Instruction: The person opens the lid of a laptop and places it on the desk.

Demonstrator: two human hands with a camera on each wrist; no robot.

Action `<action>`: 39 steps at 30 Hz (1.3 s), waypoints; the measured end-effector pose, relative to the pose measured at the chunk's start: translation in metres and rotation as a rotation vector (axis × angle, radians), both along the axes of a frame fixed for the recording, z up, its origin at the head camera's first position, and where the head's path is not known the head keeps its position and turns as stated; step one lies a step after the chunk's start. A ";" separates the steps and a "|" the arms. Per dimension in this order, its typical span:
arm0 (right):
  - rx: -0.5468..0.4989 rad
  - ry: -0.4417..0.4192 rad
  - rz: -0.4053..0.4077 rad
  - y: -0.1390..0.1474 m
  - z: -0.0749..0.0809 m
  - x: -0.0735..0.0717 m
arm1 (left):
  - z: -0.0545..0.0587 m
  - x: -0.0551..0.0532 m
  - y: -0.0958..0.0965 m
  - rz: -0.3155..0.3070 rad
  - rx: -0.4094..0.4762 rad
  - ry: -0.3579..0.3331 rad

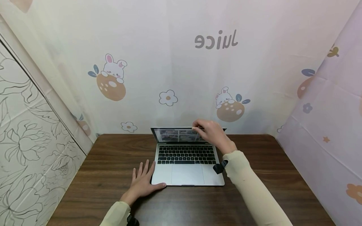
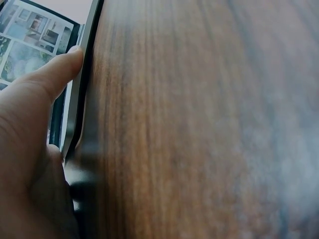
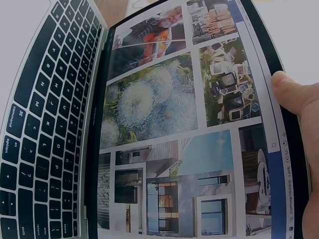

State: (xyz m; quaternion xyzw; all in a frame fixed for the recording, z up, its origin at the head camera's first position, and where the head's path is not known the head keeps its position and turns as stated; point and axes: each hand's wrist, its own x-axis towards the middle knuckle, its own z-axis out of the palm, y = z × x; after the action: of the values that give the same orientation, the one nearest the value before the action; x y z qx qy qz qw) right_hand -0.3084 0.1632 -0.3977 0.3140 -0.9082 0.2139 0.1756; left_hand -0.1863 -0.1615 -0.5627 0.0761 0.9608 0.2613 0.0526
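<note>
A silver laptop [image 1: 164, 177] stands unfolded on the wooden table, its lid leaning back and pictures lit on the screen [image 3: 149, 114]. My right hand [image 1: 211, 133] pinches the top edge of the lid, right of its middle; in the right wrist view the thumb [image 3: 289, 89] presses the screen's dark border, while the other fingers are mostly hidden behind. At the laptop's front left corner lies my left hand [image 1: 142, 183], fingers spread straight on the table and thumb along the front edge. The left wrist view shows this hand [image 2: 25, 119] against the laptop's side.
The brown wooden table [image 1: 113, 157] extends on both sides of the laptop. Behind it hangs a pale curtain [image 1: 147, 78] with rabbit and flower prints, and another curtain [image 1: 22, 141] with line-drawn flowers hangs at the left. Each wrist carries a small black camera [image 1: 220, 167].
</note>
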 end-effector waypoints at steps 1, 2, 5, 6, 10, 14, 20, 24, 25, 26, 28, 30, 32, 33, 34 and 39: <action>-0.001 0.000 0.000 0.000 0.000 0.000 | 0.000 0.000 0.000 0.000 -0.004 -0.006; -0.001 0.000 0.000 0.000 0.000 0.000 | 0.001 0.000 0.000 -0.001 -0.008 -0.013; 0.001 -0.002 -0.006 0.000 0.000 -0.001 | 0.003 0.000 0.000 0.001 -0.016 -0.023; 0.002 -0.004 -0.010 0.000 0.000 -0.001 | 0.004 0.000 0.000 0.002 -0.024 -0.027; 0.008 -0.012 -0.019 -0.001 0.001 -0.002 | 0.004 0.000 0.001 0.003 -0.027 -0.024; 0.006 -0.017 -0.014 0.000 0.001 -0.005 | 0.000 0.000 0.000 0.001 -0.012 -0.024; 0.009 -0.029 -0.012 0.000 0.003 -0.008 | 0.002 -0.001 0.000 0.005 -0.008 -0.032; 0.004 -0.049 -0.019 -0.001 0.006 -0.009 | 0.003 -0.001 0.001 0.005 -0.031 -0.046; 0.002 -0.052 -0.020 -0.001 0.007 -0.009 | 0.003 -0.001 0.001 0.005 -0.036 -0.048; -0.001 -0.056 -0.021 -0.002 0.007 -0.009 | 0.003 -0.002 0.001 0.004 -0.040 -0.050; -0.007 -0.050 -0.020 -0.002 0.008 -0.009 | 0.003 -0.002 0.002 0.004 -0.056 -0.059; -0.010 -0.037 -0.022 -0.003 0.009 -0.009 | 0.003 -0.002 0.002 0.004 -0.056 -0.058; -0.012 -0.022 -0.028 -0.003 0.008 -0.010 | 0.003 -0.002 0.002 0.004 -0.056 -0.060; -0.011 -0.011 -0.032 -0.004 0.008 -0.011 | 0.003 -0.002 0.002 0.004 -0.053 -0.059; -0.011 -0.003 -0.037 -0.004 0.007 -0.011 | 0.003 -0.002 0.002 0.004 -0.053 -0.060; -0.021 0.024 -0.051 -0.006 0.006 -0.013 | 0.002 -0.002 0.001 0.004 -0.051 -0.058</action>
State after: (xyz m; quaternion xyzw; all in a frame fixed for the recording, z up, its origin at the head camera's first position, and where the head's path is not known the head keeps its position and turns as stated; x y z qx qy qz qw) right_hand -0.3216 0.1571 -0.3914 0.2913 -0.9115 0.2148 0.1952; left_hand -0.1879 -0.1603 -0.5605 0.0653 0.9654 0.2388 0.0818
